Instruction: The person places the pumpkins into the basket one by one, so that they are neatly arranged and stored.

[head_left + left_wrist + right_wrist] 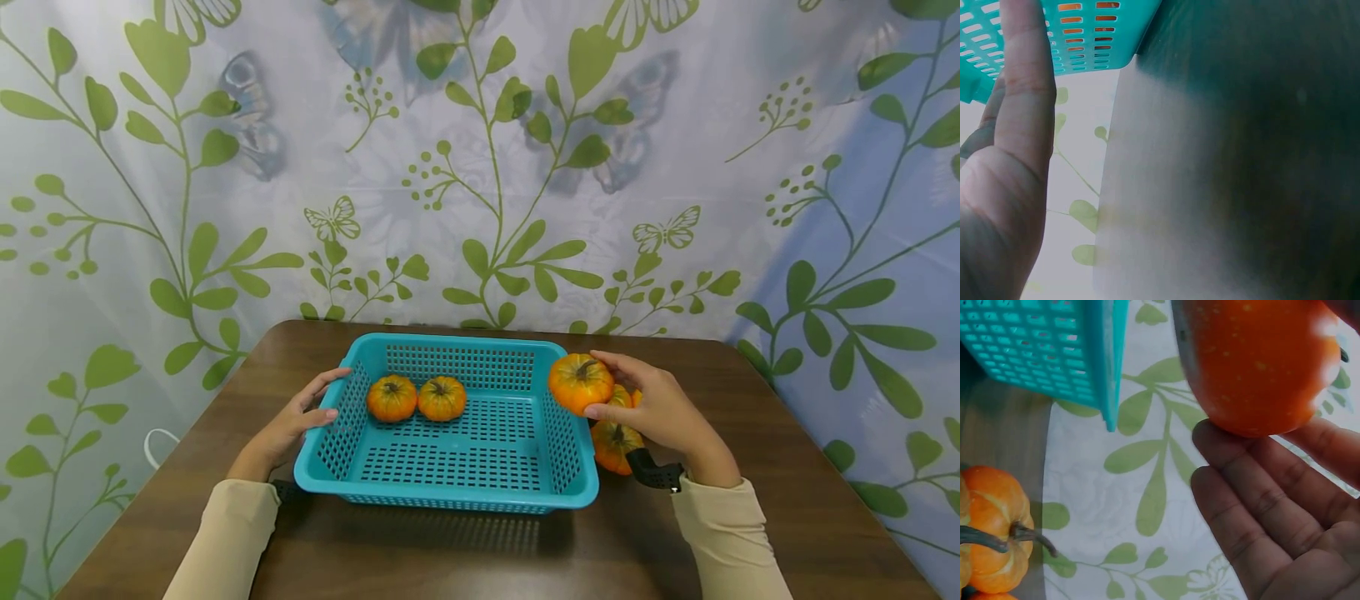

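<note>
A turquoise plastic basket (450,497) with slotted walls stands on the table, two small orange pumpkins (392,398) side by side inside it at the back left. My left hand (288,421) holds the basket's left rim; in the left wrist view its fingers (1025,94) lie along the outer wall. Over the basket's right rim, my right hand (656,404) grips another orange pumpkin (580,383) between thumb and fingers. The right wrist view shows this pumpkin (1254,369) from below, fingertips under it.
More pumpkins (617,446) sit on the table just outside the basket's right wall, partly hidden by my right hand. The brown wooden table (420,558) ends at a leaf-patterned curtain (480,167) behind. A white cable (150,450) shows beyond the left edge.
</note>
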Tool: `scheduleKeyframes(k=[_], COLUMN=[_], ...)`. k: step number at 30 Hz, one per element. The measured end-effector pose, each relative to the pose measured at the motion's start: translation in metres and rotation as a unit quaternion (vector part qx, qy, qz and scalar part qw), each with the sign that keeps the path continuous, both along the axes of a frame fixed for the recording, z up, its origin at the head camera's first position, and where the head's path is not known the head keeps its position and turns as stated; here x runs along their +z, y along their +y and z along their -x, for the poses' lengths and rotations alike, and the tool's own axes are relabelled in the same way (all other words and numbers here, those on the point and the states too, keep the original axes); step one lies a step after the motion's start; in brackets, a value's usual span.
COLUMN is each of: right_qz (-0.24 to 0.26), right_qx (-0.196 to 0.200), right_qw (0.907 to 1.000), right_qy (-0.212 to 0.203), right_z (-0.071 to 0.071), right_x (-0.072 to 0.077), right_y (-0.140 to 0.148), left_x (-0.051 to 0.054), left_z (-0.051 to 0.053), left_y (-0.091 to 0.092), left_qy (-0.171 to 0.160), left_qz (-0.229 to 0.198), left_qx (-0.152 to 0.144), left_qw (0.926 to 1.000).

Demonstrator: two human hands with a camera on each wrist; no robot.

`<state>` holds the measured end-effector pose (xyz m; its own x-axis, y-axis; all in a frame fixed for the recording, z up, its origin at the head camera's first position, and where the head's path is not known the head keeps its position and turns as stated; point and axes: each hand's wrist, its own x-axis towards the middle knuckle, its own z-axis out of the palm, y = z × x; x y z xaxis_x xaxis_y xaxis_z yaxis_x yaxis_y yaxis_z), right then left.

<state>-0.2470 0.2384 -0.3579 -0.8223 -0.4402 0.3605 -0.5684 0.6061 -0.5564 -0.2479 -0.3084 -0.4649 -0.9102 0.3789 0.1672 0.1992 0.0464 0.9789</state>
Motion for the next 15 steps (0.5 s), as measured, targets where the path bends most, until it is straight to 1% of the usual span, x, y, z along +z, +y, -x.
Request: scheduleKeyframes(k=[5, 9, 12, 15], right_qz=[-0.013, -0.038, -0.061, -0.077], right_qx=[0.027, 0.051, 0.062, 0.071], right_qw=[0.9994, 0.9977, 0.9959, 0.9939], right_qy=[-0.018, -0.024, -0.028, -0.034], right_z=[0.001, 0.004, 0.007, 0.009], right_x=[0.006, 0.014, 0.019, 0.024], right_y=[-0.003, -0.007, -0.01, -0.014], left_x=[0.001, 0.002, 0.002, 0.002], left_z=[0.0, -0.001, -0.001, -0.001], left_y=[0.0, 0.001, 0.001, 0.001], left_qy=[-0.003, -0.005, -0.009, -0.009], left_qz=[0.003, 0.005, 0.003, 0.007], left_qx=[0.003, 0.004, 0.002, 0.007], left_qw=[1.0, 1.0, 1.0, 0.9999])
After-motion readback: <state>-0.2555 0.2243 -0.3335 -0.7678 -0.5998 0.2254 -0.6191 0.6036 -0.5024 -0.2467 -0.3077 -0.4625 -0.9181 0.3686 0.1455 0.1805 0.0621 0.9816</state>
